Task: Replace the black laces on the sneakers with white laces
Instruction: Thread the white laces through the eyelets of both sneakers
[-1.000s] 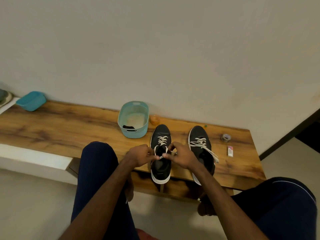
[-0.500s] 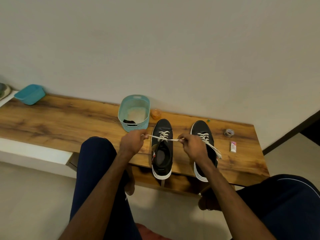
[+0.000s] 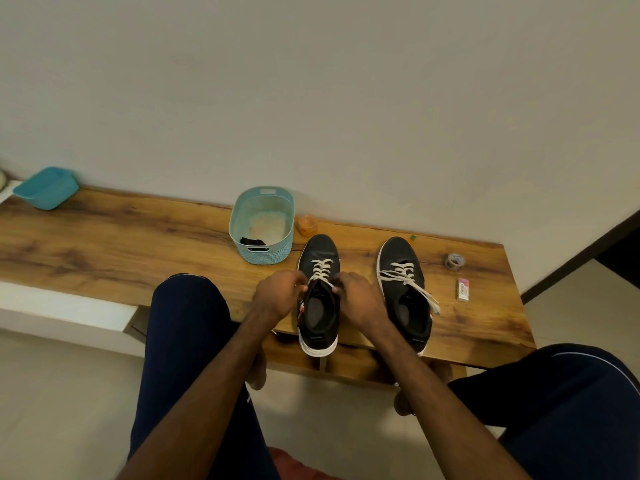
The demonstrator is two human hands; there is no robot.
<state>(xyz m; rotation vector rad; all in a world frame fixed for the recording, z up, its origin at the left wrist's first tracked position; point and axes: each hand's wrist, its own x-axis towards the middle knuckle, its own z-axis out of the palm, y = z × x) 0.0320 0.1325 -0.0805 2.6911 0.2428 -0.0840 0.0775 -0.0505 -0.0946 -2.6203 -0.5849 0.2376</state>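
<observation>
Left hand [image 3: 280,294] fingers [image 3: 300,285] curled, pinching one end of the white lace [image 3: 322,268] at the top eyelets of the black white-soled sneaker [image 3: 320,247]. Right hand [image 3: 356,296] fingers [image 3: 338,284] pinch the other end, just across the tongue. The sneaker is upright on the wooden counter [image 3: 104,237], heel over the near edge. Second black sneaker [image 3: 398,251] sits just right of it, its loose white lace [image 3: 408,277] trailing over the side. Black laces [image 3: 252,241] lie in the light blue woven plastic basket [image 3: 265,197] near the left toe, beside a small orange jar [image 3: 307,225]. Tape roll [image 3: 454,261] and pink-white eraser [image 3: 463,289] at far right, teal tub [image 3: 46,187] at far left.
</observation>
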